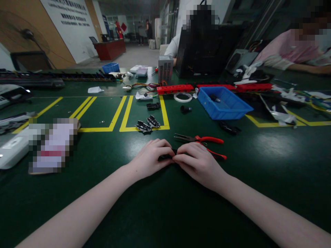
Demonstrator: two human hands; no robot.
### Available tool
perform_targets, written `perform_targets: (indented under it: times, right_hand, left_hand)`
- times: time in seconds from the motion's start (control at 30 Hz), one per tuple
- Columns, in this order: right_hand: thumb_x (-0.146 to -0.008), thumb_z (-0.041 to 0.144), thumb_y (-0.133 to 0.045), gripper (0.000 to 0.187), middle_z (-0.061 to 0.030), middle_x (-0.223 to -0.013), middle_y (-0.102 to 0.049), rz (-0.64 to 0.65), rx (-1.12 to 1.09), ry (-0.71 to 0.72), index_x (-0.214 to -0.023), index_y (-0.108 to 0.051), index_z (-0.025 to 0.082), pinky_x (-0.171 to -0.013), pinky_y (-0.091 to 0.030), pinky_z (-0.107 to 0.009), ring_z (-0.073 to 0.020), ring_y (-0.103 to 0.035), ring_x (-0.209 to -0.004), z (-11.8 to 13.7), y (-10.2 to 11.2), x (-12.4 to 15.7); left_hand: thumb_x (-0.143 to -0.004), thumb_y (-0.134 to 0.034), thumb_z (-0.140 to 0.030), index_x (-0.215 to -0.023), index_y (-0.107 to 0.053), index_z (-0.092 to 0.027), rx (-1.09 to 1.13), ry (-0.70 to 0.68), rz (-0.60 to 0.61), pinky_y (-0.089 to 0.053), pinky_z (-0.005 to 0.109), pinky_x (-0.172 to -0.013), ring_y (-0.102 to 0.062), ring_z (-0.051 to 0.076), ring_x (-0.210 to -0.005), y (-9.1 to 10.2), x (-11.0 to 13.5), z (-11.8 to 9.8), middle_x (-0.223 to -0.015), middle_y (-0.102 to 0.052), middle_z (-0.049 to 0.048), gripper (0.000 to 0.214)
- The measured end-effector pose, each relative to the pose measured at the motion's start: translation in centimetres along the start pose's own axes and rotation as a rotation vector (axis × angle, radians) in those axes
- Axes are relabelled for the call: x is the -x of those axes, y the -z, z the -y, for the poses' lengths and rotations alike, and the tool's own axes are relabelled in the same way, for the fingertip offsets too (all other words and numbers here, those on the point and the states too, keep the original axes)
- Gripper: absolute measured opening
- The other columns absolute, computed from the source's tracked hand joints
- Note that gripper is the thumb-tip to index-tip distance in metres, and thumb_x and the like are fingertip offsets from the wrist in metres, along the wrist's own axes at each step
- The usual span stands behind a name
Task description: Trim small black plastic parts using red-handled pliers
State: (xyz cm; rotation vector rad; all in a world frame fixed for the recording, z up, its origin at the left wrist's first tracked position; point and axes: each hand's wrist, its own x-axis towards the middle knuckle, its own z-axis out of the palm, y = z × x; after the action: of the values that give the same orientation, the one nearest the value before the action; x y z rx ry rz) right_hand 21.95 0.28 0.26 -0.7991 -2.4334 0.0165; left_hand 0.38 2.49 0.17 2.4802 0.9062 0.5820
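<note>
My left hand [152,156] and my right hand [199,162] meet over the green table, fingertips almost touching. Between them is a small black plastic part [165,157], pinched by the fingers of both hands and mostly hidden. Just behind my right hand lie needle-nose pliers with red handles [210,139], their jaws pointing left. Farther back, two black-and-grey plastic pieces [144,126] rest by the yellow tape line, and another black piece [153,106] sits beyond them.
A blue bin [227,112] holding a dark item stands at back right, near a white ring [183,97] and a black cylindrical part [185,109]. Red power strips [175,89] run behind. On the left lies a phone-like object [55,146]. Other people sit across the table.
</note>
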Motion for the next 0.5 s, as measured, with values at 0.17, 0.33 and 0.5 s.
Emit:
perform_targets:
  times: [0.17, 0.33, 0.5]
  right_hand:
    - [-0.093, 0.017, -0.053, 0.019, -0.0076, -0.102, -0.067, 0.034, -0.035, -0.023, -0.103, -0.068, 0.023, -0.085, -0.048, -0.040, -0.0209, -0.061, -0.097, -0.1, 0.3, 0.2]
    - [-0.091, 0.027, -0.056, 0.039, -0.0136, -0.120, -0.063, 0.083, 0.119, -0.159, -0.129, -0.056, 0.019, -0.093, -0.047, -0.048, -0.0277, -0.058, -0.111, -2.1, 2.1, 0.9]
    - [-0.088, 0.055, -0.055, 0.061, -0.0184, -0.127, -0.058, 0.203, 0.295, -0.392, -0.135, -0.051, 0.015, -0.088, -0.049, -0.053, -0.0347, -0.058, -0.111, -5.3, 3.6, 4.0]
  left_hand:
    - [-0.090, -0.063, -0.019, -0.091, -0.067, -0.020, -0.005, 0.001, -0.066, -0.050, 0.038, -0.086, -0.060, 0.022, -0.101, -0.3, 0.0, -0.1, -0.112, -0.059, 0.0052, 0.004]
    - [-0.090, -0.064, -0.018, -0.092, -0.066, -0.019, 0.020, 0.034, -0.071, -0.053, 0.037, -0.083, -0.061, 0.021, -0.096, -0.1, 0.0, -0.4, -0.109, -0.059, 0.0050, 0.003]
    - [-0.088, -0.067, -0.021, -0.098, -0.065, -0.019, 0.035, 0.067, -0.026, -0.052, 0.041, -0.086, -0.060, 0.022, -0.100, 0.3, 0.0, -0.6, -0.112, -0.059, 0.0056, 0.010]
